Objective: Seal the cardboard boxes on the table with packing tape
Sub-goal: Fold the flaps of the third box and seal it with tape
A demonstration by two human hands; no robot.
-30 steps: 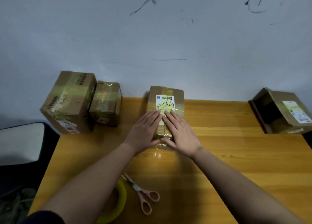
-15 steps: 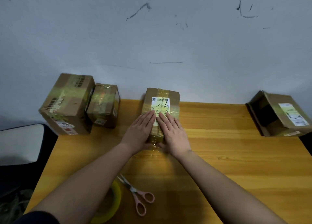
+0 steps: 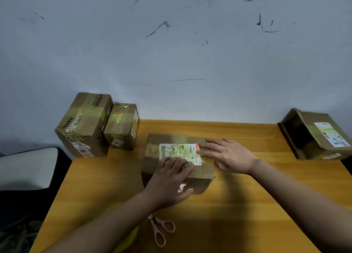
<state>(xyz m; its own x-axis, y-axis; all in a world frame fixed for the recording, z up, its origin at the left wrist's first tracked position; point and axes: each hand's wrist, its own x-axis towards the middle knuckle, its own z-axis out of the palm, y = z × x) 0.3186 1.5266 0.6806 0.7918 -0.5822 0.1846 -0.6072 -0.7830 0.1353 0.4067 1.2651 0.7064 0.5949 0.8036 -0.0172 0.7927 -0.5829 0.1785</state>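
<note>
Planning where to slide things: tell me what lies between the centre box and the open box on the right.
In the head view, only bare tabletop and the right hand on the centre box; the open box stands apart.

Table [image 3: 247, 205]: orange-yellow wood grain. Boxes [image 3: 83, 127] [image 3: 122, 127] [image 3: 180, 161] [image 3: 316, 134]: brown cardboard with glossy yellowish tape. Centre box label [image 3: 179, 150]: white and pale green, red tab. Scissors [image 3: 162, 231]: pink handles. Tape roll [image 3: 127, 241]: yellow. Wall [image 3: 181, 52]: pale grey-blue, dark scuffs.
</note>
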